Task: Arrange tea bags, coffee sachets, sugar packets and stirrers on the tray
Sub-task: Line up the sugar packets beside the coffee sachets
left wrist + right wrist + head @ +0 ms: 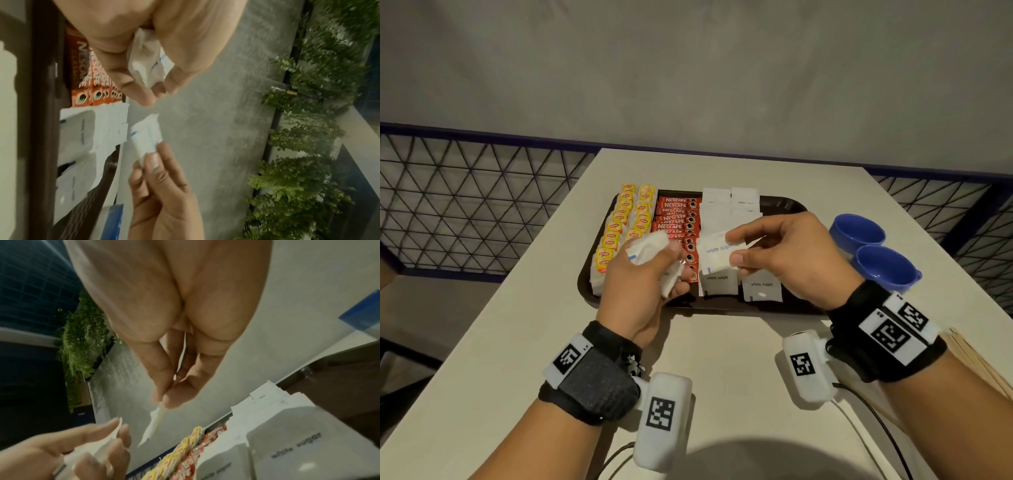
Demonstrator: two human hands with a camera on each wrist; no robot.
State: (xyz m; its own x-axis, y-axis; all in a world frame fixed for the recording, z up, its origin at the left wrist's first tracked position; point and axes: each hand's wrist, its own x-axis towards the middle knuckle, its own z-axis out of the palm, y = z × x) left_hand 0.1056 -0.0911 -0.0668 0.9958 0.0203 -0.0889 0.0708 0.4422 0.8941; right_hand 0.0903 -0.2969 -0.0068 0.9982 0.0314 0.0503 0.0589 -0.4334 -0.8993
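While held above the tray, one sugar packet pinched at its right edge between thumb and fingers of the right hand; seen edge-on in the right wrist view. Bundle of packets clutched in the curled left hand, over the tray's near left part. On the tray, from left to right: two columns of yellow tea bags, one overlapping column of red coffee sachets, two columns of white sugar packets, the nearest ones lying flat below the pinched packet. Tray set on a pale table. Two blue cups touching each other, just beside the tray's right edge. Wooden stirrers on the table at the right, partly hidden behind the right wrist band.
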